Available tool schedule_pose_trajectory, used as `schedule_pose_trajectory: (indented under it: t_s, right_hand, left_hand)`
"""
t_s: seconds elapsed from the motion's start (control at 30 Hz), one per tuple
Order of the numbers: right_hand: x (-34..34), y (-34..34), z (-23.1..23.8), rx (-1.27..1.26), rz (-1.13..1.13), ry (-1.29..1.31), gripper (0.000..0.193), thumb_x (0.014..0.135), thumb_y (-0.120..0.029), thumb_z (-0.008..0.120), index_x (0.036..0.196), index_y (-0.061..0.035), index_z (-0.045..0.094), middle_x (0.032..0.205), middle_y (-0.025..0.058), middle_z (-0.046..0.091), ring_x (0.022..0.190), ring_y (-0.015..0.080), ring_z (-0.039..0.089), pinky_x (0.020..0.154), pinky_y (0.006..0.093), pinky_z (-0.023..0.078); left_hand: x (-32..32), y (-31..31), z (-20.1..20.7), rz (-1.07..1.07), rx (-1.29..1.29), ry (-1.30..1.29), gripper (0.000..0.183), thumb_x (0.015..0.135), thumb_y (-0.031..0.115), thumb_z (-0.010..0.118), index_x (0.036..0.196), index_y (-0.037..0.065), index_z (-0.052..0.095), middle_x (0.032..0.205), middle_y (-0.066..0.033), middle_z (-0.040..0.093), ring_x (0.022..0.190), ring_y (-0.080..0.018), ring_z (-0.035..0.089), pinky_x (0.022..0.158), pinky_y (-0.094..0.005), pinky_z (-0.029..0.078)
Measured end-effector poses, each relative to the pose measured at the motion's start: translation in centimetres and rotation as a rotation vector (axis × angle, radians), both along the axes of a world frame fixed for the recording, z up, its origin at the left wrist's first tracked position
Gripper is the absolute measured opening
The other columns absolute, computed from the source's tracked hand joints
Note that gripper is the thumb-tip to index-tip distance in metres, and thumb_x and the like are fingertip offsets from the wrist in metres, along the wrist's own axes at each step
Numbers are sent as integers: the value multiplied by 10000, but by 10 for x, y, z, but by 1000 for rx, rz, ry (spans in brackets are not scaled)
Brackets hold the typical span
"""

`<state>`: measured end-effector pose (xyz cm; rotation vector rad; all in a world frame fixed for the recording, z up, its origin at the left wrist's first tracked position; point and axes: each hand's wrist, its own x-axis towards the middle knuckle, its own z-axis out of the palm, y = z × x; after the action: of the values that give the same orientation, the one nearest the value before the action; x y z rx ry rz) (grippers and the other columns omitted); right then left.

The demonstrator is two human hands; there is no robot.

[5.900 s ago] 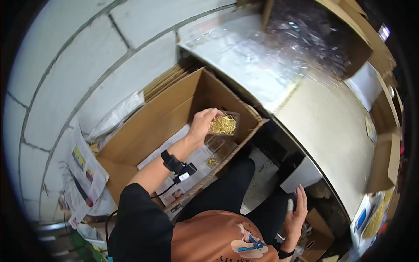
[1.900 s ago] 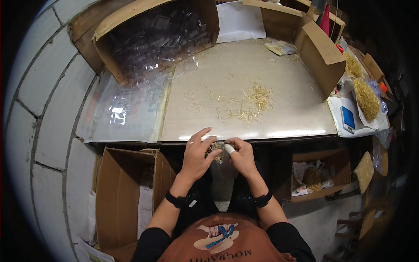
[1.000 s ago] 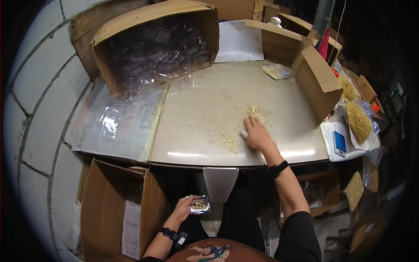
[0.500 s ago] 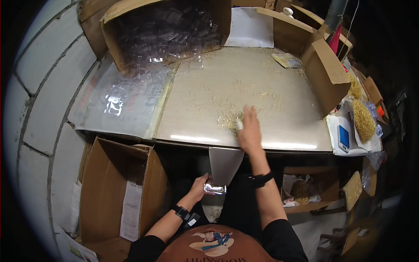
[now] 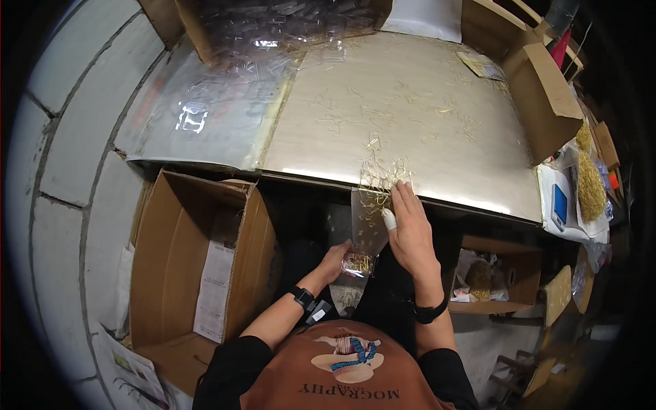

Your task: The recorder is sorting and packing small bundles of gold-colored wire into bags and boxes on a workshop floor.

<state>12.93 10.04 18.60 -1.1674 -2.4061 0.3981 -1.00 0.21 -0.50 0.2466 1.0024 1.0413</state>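
Note:
My left hand (image 5: 334,262) is closed around a small clear plastic box (image 5: 357,264), with gold-coloured bits inside, below the table's front edge. Just above the box hangs a grey chute (image 5: 365,236) with gold pieces on it. My right hand (image 5: 414,236) reaches to the table edge beside the chute, fingers stretched out and flat, a white cover on the thumb. Its fingertips touch a heap of thin gold wire pieces (image 5: 383,174) at the top of the chute. What each piece is exactly, I cannot tell.
More wire pieces lie scattered over the pale tabletop (image 5: 328,147). Clear plastic boxes (image 5: 294,20) fill a carton at the back left. An open cardboard box (image 5: 171,273) stands at left, another carton (image 5: 502,301) under the table at right. A blue-screened device (image 5: 559,203) lies near bagged gold pieces (image 5: 590,188).
My right hand has drawn toward me, bringing the heap to the table edge and onto the chute. Gold pieces now show in the box. The whole view has shifted.

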Motion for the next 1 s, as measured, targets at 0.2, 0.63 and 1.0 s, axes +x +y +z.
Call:
schedule_pose_trajectory:
  t_s: [0.2,0.63,1.0]
  right_hand:
    - [6,0,2,25,36,-1,435,867,-54,534,1282,34,439,1345,213,432,1287,363,368,1058,416,327]
    - [6,-5,8,-32,82,78,437,855,-38,537,1278,24,446,1320,207,463,1271,349,396,1060,410,331]
    - [31,-35,8,-19,114,214,400,808,24,569,1204,-21,535,1181,203,566,1107,358,542,944,394,442]
  left_hand:
    - [4,0,-5,-17,26,-34,459,976,374,373,1068,-45,535,866,-150,645,652,-225,660,476,-332,553]
    - [11,0,3,-43,20,-13,315,950,191,369,1095,-37,531,884,-136,645,665,-211,664,485,-297,554]
    - [10,-9,10,21,-29,-63,335,963,210,350,1108,-29,534,889,-122,649,649,-184,657,455,-279,541]
